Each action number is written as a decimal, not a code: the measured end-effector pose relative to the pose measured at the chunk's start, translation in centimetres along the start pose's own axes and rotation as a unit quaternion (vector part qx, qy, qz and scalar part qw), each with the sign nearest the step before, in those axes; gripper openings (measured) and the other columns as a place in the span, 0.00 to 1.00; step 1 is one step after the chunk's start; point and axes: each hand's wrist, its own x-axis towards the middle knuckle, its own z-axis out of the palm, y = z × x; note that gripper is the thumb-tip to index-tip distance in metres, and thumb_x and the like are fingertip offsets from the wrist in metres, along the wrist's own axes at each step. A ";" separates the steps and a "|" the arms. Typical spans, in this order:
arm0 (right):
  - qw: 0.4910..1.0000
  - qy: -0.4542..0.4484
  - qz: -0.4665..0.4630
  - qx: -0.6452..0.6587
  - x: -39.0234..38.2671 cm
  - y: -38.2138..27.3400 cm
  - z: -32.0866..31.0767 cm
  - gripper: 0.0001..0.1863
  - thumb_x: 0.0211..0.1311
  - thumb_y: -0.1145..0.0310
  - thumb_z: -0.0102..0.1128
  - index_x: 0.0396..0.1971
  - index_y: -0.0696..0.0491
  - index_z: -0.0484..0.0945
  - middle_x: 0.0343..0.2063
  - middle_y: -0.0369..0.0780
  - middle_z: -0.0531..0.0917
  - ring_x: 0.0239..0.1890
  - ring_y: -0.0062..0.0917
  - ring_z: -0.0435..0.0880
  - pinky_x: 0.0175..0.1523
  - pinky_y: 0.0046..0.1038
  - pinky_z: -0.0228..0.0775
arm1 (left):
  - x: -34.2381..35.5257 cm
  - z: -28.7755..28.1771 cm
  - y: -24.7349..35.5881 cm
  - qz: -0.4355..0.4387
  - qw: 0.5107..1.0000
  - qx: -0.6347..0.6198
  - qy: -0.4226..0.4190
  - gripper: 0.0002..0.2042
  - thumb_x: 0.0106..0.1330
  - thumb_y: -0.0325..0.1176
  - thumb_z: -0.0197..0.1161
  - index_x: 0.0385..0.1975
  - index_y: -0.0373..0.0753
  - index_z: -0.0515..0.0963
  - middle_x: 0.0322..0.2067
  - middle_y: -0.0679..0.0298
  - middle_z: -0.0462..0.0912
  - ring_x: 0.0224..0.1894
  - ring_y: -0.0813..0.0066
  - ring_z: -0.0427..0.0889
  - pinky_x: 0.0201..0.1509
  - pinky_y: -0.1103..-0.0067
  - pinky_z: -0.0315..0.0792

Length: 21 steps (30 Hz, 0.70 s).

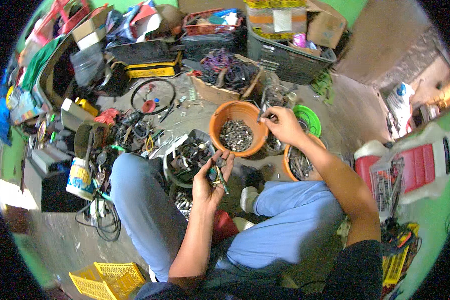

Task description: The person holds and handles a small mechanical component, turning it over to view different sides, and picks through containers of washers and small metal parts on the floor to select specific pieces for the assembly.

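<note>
A few small metal parts (218, 172), bolt-like and dark, are cupped in the left hand (211, 181), which is held palm up with the fingers curled loosely around them, in the middle of the scene above the knees. One slim metal piece (263, 113) is pinched between thumb and fingertips of the right hand (283, 125), just over the far right rim of the orange bowl (220, 120). The bowl stands on the floor and is partly filled with grey metal hardware (236, 135).

The pieces are judged to be stiff, hard and dense for their size; no fragility is expected. Possibly oily or rusty surfaces should be assumed, so slipping is likely. Long pieces are best taken at mid-shank with a fingertip pinch; loose handfuls are best carried in a cupped palm, kept level.

A second orange tub (288, 167) with long metal parts sits to the near right of the bowl, a dark pail (171, 172) of scrap to the near left, and a green lid (311, 119) to the far right.
</note>
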 end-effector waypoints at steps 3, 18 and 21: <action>0.992 -0.058 -0.112 -0.019 0.8 -5.3 1.7 0.10 0.60 0.68 0.65 0.33 0.61 0.81 0.31 0.47 0.83 0.30 0.33 0.84 0.38 0.32 0.76 | -0.7 0.1 1.7 0.024 1.000 -0.017 0.005 0.21 0.75 0.32 0.42 0.60 0.23 0.63 0.59 0.39 0.70 0.63 0.46 0.70 0.69 0.61 0.69; 0.910 -0.244 -0.335 0.011 3.1 -20.1 7.5 0.09 0.59 0.69 0.60 0.39 0.54 0.82 0.35 0.45 0.82 0.41 0.43 0.82 0.47 0.39 0.75 | -3.3 -0.4 7.4 0.117 0.992 -0.048 -0.005 0.17 0.73 0.35 0.47 0.52 0.27 0.70 0.51 0.45 0.76 0.56 0.52 0.77 0.66 0.60 0.71; 0.898 -0.279 -0.341 0.002 3.2 -20.6 7.3 0.11 0.59 0.71 0.61 0.42 0.52 0.82 0.36 0.45 0.82 0.41 0.42 0.82 0.47 0.39 0.75 | -3.3 -0.6 7.8 0.130 0.990 -0.053 -0.006 0.17 0.73 0.35 0.46 0.52 0.28 0.70 0.50 0.45 0.76 0.55 0.52 0.78 0.65 0.59 0.72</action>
